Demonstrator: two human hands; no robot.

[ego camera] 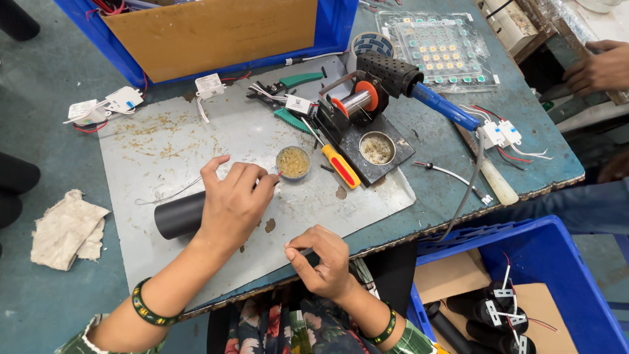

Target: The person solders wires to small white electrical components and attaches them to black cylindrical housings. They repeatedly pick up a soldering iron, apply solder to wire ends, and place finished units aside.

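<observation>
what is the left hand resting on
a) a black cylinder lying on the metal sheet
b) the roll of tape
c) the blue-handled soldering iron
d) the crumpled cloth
a: the left hand lies over one end of the black cylinder on the grey metal sheet, its fingertips reaching toward the small round tin.

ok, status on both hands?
Left hand on black tube, fingers dipping red wire tip into flux tin. Right hand pinched shut. Screwdriver beside tin.
</observation>
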